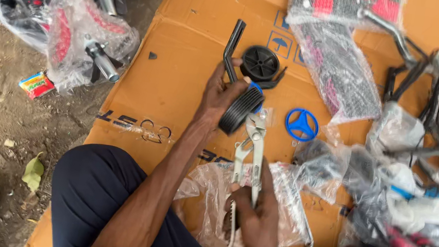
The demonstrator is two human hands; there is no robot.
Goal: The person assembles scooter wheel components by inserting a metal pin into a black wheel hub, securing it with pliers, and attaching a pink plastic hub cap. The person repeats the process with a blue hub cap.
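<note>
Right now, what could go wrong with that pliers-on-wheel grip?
The pliers in the right hand bite at the hub of the small black wheel, which only the left hand steadies in mid-air; they could slip toward those fingers. Loose plastic bags beneath could swallow a dropped part.

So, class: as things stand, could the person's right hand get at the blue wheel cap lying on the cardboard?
Probably not right away: the right hand is full, gripping pliers. The blue wheel cap itself lies uncovered.

Bare cardboard (181, 70) lies open left of the hands; bagged parts (417, 172) crowd the right.
</note>
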